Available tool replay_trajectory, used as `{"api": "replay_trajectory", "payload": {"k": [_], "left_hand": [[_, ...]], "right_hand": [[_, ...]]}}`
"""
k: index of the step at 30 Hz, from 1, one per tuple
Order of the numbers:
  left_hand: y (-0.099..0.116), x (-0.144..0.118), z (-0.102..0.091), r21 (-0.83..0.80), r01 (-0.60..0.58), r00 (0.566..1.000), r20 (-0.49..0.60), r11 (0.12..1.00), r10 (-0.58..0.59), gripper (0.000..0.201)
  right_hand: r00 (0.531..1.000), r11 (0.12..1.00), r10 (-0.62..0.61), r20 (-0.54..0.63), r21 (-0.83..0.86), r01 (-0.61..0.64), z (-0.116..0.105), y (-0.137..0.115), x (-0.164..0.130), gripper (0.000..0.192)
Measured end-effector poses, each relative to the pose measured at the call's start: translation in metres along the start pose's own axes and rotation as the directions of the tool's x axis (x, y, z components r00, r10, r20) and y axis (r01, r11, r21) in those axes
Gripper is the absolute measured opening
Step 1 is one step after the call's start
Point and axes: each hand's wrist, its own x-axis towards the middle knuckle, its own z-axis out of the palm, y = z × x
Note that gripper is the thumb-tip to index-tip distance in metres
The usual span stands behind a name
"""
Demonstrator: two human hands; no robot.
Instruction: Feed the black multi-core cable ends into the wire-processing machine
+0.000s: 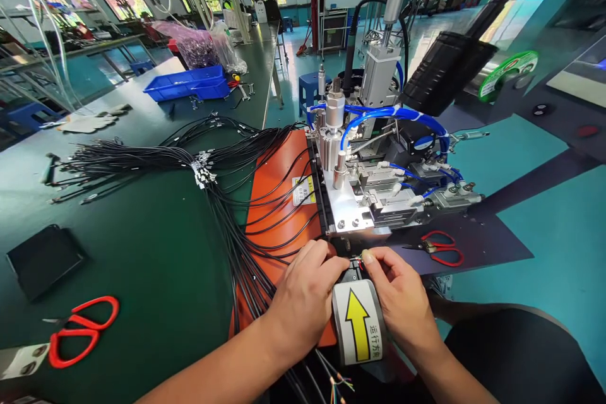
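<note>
My left hand bends over the left side of a small black fixture at the front of the machine, thumb and fingers closed at its top. What lies under those fingers is hidden. From the right, my right hand pinches at the same spot, beside a tiny red piece too small to name. Just below the fixture is a rounded cover with a yellow arrow label, between my hands. Black cables run across the orange plate beside my left hand.
The pneumatic machine with blue hoses stands directly ahead. Red-handled scissors lie at left, red-handled snips at right. A cable bundle, a black box-like object and a blue bin sit on the green table.
</note>
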Motion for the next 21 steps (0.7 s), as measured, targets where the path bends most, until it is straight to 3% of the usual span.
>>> {"api": "replay_trajectory", "payload": {"k": [12,21], "left_hand": [[-0.0001,-0.0008,-0.0008,0.004,0.014,1.0,0.014,1.0,-0.015,0.02],[0.0012,-0.0041,0.0001,0.106,-0.04,0.996,-0.073,0.994,0.048,0.015]], "right_hand": [[0.997,0.998,-0.053,0.057,-0.039,0.056,-0.008,-0.0091,0.0067,0.037],[0.993,0.997,-0.054,0.107,-0.057,0.06,-0.0046,-0.008,0.0077,0.038]]}}
